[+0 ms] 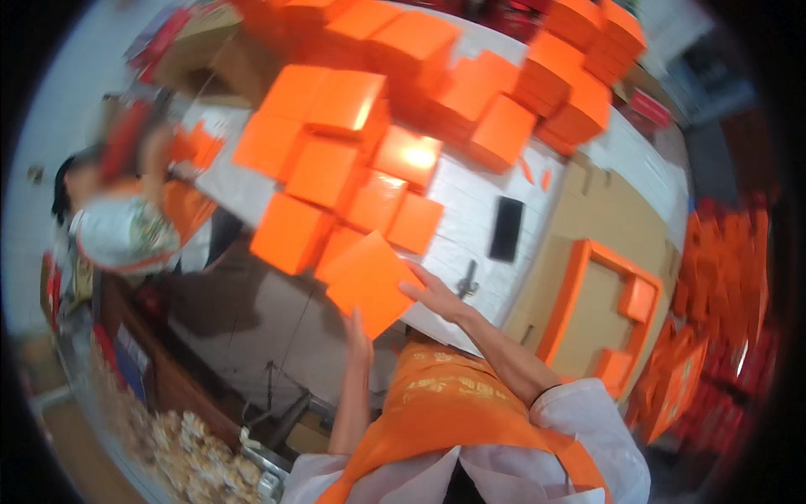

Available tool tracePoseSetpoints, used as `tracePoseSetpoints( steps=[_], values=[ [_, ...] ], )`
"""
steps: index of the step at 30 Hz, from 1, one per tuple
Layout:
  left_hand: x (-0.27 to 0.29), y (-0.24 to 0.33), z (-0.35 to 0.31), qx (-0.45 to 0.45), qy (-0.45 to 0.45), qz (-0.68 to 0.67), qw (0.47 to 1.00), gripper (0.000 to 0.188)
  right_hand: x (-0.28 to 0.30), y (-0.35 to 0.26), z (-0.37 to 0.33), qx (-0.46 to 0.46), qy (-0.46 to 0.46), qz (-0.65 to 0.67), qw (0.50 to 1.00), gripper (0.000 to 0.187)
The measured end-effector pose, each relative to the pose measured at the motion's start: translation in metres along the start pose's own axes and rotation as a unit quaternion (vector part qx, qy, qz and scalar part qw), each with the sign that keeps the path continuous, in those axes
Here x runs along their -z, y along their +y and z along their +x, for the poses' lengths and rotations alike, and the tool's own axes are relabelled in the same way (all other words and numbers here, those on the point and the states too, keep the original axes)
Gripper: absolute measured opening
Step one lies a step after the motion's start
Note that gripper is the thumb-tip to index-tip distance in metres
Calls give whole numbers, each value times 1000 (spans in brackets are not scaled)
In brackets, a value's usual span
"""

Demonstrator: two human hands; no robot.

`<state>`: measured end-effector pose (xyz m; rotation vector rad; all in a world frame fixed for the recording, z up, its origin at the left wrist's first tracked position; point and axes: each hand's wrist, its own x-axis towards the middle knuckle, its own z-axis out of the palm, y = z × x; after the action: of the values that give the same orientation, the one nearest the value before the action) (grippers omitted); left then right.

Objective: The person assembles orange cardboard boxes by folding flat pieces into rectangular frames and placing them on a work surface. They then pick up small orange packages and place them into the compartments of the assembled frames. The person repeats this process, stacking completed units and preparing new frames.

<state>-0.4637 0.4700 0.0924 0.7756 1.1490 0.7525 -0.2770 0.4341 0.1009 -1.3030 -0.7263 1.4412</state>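
Between my two hands is a square, flat-faced orange box (374, 287), tilted at the near edge of the table. My left hand (358, 334) grips its lower left edge, with the fingers partly hidden behind it. On its right side my right hand (435, 294) closes, thumb on the face. Just beyond it, stacks of similar orange boxes (321, 172) cover the table's left half. A small dark metal object (468, 279), its kind unclear, lies right of my right hand, near a black phone (506, 228).
More orange box stacks (504, 133) stand at the back. Cardboard (579, 220) on the right carries an open orange tray-like frame (554, 323). A co-worker (126, 223) is at the left, beside an open carton (214, 71). Small wrapped items (189, 449) lie in a heap lower left.
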Motion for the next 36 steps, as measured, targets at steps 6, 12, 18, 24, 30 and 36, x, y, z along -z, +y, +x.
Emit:
tracePoseSetpoints(
  steps=[6, 12, 18, 24, 30, 36],
  values=[
    [-80, 41, -52, -43, -165, -158, 973, 48, 38, -37, -103, 32, 79, 204, 975, 60],
    [-161, 10, -46, 100, -267, 67, 956, 34, 82, -34, -198, 118, 205, 304, 923, 61],
    [-195, -39, -69, 80, -224, 116, 964, 46, 146, -12, -329, 222, 508, 169, 815, 57],
    [-220, -62, -98, 95, -197, 163, 962, 45, 196, 83, -346, 84, 616, -391, 679, 54],
    [-233, -66, -122, 79, -226, 195, 951, 53, 197, 144, -364, 40, 644, -253, 721, 53],
    [-230, -75, -130, 109, -173, 207, 957, 54, 282, 157, -377, -38, 748, -197, 633, 53]
  ],
)
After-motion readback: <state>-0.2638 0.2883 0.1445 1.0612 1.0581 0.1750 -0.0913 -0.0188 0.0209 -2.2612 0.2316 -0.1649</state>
